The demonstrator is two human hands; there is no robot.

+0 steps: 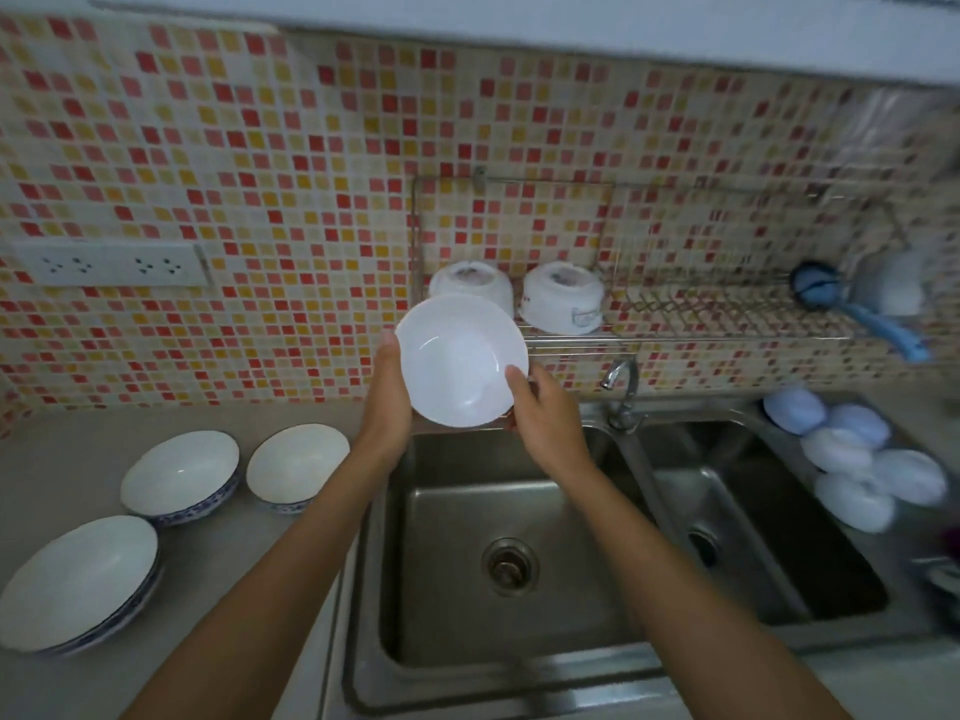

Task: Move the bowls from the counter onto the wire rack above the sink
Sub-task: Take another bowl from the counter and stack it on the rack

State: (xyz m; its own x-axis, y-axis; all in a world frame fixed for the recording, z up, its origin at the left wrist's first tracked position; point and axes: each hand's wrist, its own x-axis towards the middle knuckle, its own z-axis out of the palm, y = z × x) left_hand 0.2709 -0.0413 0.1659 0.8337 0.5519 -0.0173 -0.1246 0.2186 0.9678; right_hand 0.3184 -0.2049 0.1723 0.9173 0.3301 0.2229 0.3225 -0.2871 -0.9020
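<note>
A plain white bowl [460, 358] is held up above the sink, its inside facing me, just below the front rail of the wire rack [691, 309]. My left hand [387, 392] grips its left rim and my right hand [540, 413] grips its lower right rim. Two white bowls [470, 283] [563, 298] rest upside down at the rack's left end. On the counter to the left stand two blue-patterned bowls [182, 472] [297, 462] and a stack of wide shallow bowls [78, 582].
A double steel sink [519, 631] lies below, with a tap [621, 387] behind it. A blue-handled utensil [878, 319] hangs at the rack's right end. Several pale round dishes [852, 454] lie right of the sink. A wall socket strip [109, 265] is on the left.
</note>
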